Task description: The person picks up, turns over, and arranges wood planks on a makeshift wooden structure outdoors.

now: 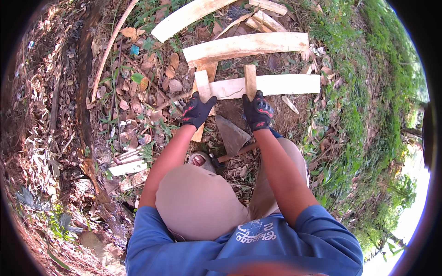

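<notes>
I squat over bare ground. My left hand [197, 110], in a black glove with red marks, grips a short pale wooden piece [201, 83] that stands at a slant. My right hand [258, 111], gloved the same way, is closed on another short wooden stake [250, 79]. Both pieces cross a long pale plank [285, 84] lying sideways on the soil just beyond my hands. A dark flat blade on a wooden handle [231, 133] lies on the ground between my knees.
More pale planks lie farther off: a wide one [246, 46] behind the first, another [186, 17] at the top, several short offcuts [267, 14]. Dry leaves cover the left side, grass grows on the right. A small white board [127, 168] lies by my left foot.
</notes>
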Demonstrator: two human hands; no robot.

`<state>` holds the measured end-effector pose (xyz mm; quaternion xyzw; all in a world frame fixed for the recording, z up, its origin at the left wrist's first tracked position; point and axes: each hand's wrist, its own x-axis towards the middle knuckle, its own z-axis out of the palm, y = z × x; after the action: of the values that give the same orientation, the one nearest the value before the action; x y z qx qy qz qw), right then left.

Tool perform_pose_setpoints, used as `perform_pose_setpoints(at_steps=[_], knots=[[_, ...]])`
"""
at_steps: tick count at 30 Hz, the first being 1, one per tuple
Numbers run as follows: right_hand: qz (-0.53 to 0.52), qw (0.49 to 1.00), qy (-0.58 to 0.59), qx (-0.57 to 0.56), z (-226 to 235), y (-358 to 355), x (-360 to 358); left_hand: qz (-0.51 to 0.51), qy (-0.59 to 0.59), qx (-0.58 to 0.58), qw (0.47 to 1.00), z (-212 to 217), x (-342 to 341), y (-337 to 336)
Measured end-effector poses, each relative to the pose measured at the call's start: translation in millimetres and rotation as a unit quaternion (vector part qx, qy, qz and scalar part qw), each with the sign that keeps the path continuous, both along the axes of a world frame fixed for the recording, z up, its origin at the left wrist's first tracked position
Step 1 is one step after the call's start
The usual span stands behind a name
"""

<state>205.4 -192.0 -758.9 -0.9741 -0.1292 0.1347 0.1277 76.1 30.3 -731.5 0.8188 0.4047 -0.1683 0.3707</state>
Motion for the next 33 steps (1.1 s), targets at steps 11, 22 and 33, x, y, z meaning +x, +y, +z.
perform_pose_setpoints(at_steps=[11,22,33], knots=[[0.055,0.996,-0.065,0.015,-8,-13,10,0.002,-0.052,0.041,0.998,-14,-6,-2],[0.038,0.994,0.082,0.063,29,-47,29,0.022,-0.019,-0.029,0.999,-4,-81,64],[-0.135,0.984,-0.111,0.035,13,-193,325,-0.084,-0.018,0.137,0.987,361,-47,-2]])
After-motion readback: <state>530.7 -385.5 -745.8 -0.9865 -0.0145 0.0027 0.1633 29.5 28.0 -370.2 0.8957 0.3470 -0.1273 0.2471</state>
